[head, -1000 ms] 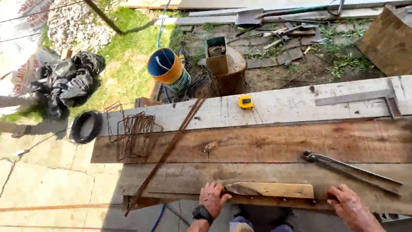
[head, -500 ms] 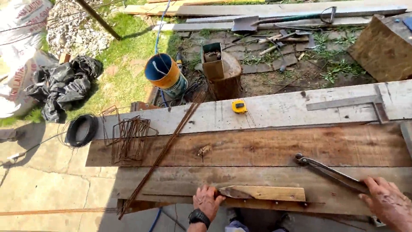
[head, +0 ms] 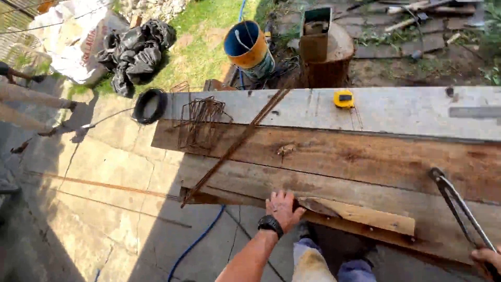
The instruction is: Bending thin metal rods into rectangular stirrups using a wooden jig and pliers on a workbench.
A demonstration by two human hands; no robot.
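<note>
My left hand [head: 282, 209], with a black watch on the wrist, lies flat on the near edge of the plank workbench [head: 334, 156], touching the left end of a short pale wooden block [head: 365, 215]. My right hand [head: 488, 259] shows only at the bottom right corner, closed around the handle end of a long metal bending tool [head: 456, 203] that lies on the planks. A long rusty steel bar [head: 237, 143] runs diagonally across the bench to the left of my left hand. A stack of bent wire stirrups [head: 201, 122] sits at the bench's left end.
A yellow tape measure [head: 344, 98] lies on the far grey plank. Behind the bench stand a blue and orange bucket [head: 247, 48] and a stump [head: 326, 57]. A black wire coil [head: 150, 106], black bags [head: 133, 49] and a blue hose [head: 195, 243] lie on the ground.
The view has swung to the left and closer. My right hand has moved right and down along the metal tool to its handle end. My left hand stays by the block.
</note>
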